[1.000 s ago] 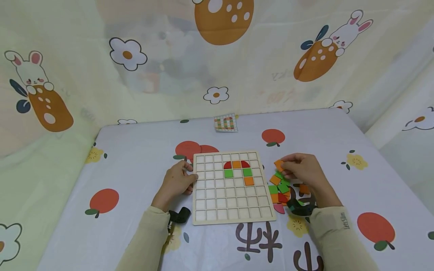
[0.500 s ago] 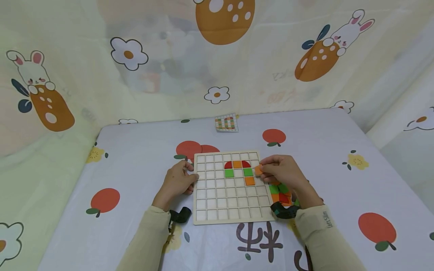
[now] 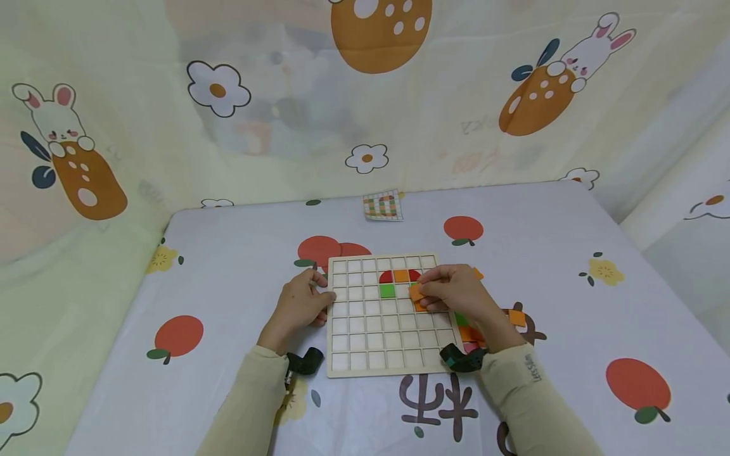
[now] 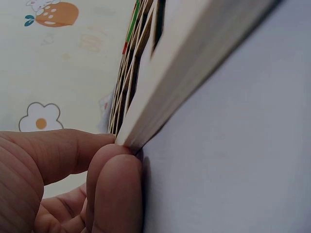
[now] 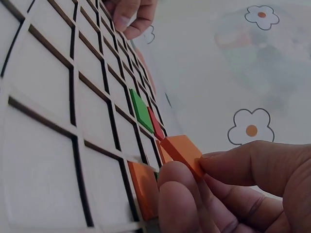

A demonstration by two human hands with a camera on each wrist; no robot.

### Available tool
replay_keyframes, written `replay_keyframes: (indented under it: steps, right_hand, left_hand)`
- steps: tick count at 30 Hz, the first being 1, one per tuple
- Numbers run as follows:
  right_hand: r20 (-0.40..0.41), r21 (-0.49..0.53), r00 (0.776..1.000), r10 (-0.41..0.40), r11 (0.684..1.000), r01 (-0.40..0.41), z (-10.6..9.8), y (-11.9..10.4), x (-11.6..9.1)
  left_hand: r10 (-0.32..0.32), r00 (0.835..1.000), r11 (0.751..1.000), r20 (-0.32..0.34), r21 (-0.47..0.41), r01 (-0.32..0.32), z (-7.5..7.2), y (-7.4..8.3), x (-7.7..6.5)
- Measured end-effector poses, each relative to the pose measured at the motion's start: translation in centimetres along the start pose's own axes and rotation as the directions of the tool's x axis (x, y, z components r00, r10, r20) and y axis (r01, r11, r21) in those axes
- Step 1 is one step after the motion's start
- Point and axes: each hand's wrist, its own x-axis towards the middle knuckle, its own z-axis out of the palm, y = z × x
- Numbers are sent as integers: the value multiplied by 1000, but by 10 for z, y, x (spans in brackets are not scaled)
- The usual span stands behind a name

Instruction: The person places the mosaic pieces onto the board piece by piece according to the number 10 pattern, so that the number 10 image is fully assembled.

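Note:
A pale wooden grid board point(image 3: 371, 343) lies on the table in the head view. Thumb and fingers of my left hand point(image 3: 298, 310) pinch its left edge, seen close in the left wrist view. My right hand point(image 3: 461, 299) holds an orange square tile point(image 5: 183, 154) between thumb and fingers, above the board's right part. Set in the grid are red rounded pieces point(image 3: 385, 277) with an orange tile point(image 3: 402, 275) between them, and a green tile point(image 3: 387, 291). A lower orange tile point(image 5: 145, 190) shows in the right wrist view. The right hand partly hides the tiles beneath it.
Loose tiles lie right of the board, partly under my right forearm; one orange tile point(image 3: 517, 317) sits apart. A small card with a coloured grid pattern point(image 3: 383, 208) is at the table's back. Dark devices point(image 3: 306, 361) are on both wrists. A printed curtain point(image 3: 285, 126) hangs behind.
My right hand has moved left from the loose tiles to over the board, bringing the orange square tile with it. The left hand stays on the board's edge.

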Motion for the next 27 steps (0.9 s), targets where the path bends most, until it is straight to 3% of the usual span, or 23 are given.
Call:
replay_keyframes:
  steps: [27]
  right_hand:
    - [91, -25, 995, -51, 998, 53, 34, -1, 5]
  left_hand:
    - [7, 1000, 1000, 6, 5, -7, 0, -1, 1]
